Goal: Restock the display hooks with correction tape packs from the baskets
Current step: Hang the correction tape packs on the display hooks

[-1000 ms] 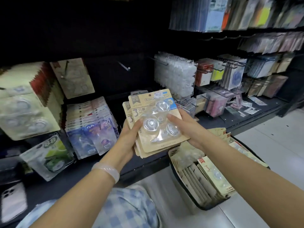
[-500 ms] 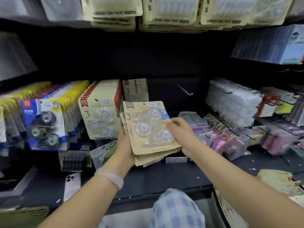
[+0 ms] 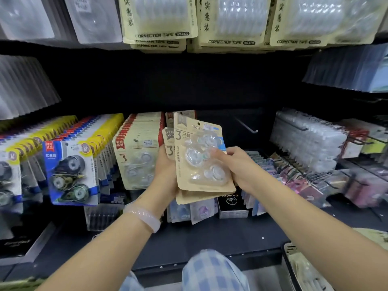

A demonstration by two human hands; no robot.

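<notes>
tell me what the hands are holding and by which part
Left hand grips a stack of correction tape packs by its left edge; right hand pinches the front pack by its right edge.

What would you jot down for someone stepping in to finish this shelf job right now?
Left hand: grips the rear of a small stack of correction tape packs.
Right hand: fingers pinch the front pack's right edge.
Bare hook sits just right of the stack; a near-empty hook is behind it.
Done: packs fetched.
Left: hang each one; a basket at lower right holds more.
</notes>
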